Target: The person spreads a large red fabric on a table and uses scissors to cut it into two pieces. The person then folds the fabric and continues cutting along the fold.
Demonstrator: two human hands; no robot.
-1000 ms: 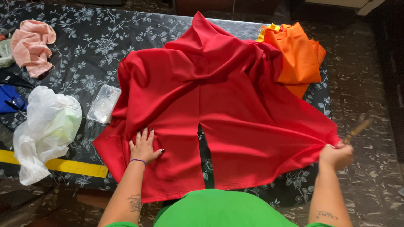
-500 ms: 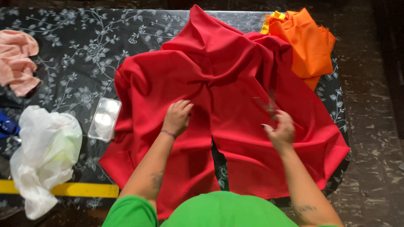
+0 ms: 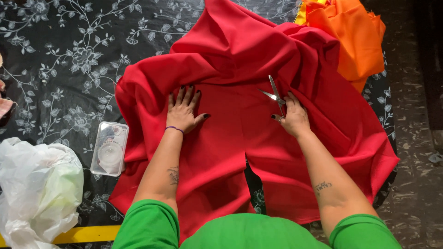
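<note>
across the middle of the frame, a large red cloth (image 3: 240, 138) lies spread and rumpled over a black table cover with a pale flower print (image 3: 69, 69). a slit runs up the cloth from its lower edge, near the bottom centre, and the dark cover shows through the gap.

left hand (image 3: 184, 113), centre-left, lies flat on the red cloth with fingers spread, palm down, grasping nothing. a thin purple band circles its wrist.

right hand (image 3: 291, 117), just right of centre, is closed around the handles of a pair of metal scissors (image 3: 273, 94); the blades stand parted and point toward the top of the frame, over the red cloth above the slit.

at upper right, an orange cloth (image 3: 357, 39) lies bunched, touching the red one. at left centre, a clear plastic box (image 3: 110, 148) sits just beside the red cloth's edge. at lower left, a white plastic bag (image 3: 39, 191) lies crumpled, with a yellow strip (image 3: 83, 234) under it along the bottom edge.
</note>
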